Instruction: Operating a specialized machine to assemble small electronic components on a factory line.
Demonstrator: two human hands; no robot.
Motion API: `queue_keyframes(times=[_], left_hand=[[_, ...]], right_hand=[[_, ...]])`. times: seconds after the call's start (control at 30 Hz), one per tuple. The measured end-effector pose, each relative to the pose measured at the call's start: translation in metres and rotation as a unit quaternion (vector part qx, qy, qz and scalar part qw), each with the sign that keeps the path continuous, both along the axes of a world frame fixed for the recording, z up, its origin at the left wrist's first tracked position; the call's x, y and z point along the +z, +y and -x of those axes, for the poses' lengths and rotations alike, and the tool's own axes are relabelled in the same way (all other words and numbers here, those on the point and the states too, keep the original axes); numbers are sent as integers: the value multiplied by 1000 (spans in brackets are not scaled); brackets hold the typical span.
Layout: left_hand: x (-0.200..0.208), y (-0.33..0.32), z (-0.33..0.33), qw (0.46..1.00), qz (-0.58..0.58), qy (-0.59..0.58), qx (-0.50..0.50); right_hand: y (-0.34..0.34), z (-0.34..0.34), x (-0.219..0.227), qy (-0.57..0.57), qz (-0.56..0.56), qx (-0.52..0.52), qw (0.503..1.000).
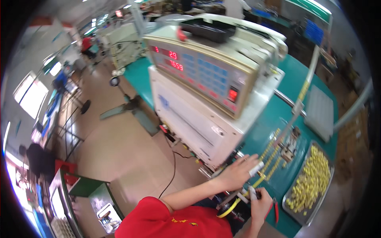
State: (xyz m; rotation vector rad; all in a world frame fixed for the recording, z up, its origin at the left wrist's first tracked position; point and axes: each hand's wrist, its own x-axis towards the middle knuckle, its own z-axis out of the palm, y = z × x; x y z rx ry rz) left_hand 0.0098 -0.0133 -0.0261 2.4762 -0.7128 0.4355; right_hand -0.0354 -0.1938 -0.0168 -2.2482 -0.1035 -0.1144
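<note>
My left hand (239, 173) reaches in front of the white machine (190, 115), palm down. Its fingers are stretched out, close to a yellow strip (260, 180), and a white wrap covers one fingertip. Lower and to the right, my right hand (260, 204) is closed in a pinch beside the same strip, a pale wrap on one finger. What it pinches is hidden. Between the hands and my body, the yellow strip curves through a small metal fixture. More thin yellow strips (272, 162) lie on the green table, next to a metal block (291, 147).
A metal tray (286, 203) of small yellow pieces stands at the right edge of the green table (278, 115). Red-handled pliers (276, 212) lie near my right hand. A pale plastic slab (320, 113) is farther back. A floor fan (133, 107) stands left of the machine.
</note>
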Motion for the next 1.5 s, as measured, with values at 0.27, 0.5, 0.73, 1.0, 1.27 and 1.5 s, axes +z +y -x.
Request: queue_keyframes(times=[0.27, 0.5, 0.73, 1.0, 1.27, 1.5], left_hand=[[14, 7, -2, 999, -23, 12, 23], [19, 1, 1, 999, -35, 8, 10], [22, 0, -3, 1000, -30, -8, -4], [37, -1, -18, 999, -43, 11, -22], [40, 5, -27, 997, -60, 9, -47], [39, 6, -27, 997, -52, 1, -59]], right_hand=[[7, -6, 0, -24, -16, 15, 999], [-4, -4, 2, 5, 14, 50, 999], [-5, -5, 14, 88, -111, 14, 990], [-16, -7, 23, 18, -26, -18, 999], [-16, -14, 16, -126, 207, -7, 970], [-7, -20, 20, -147, 182, 7, 972]])
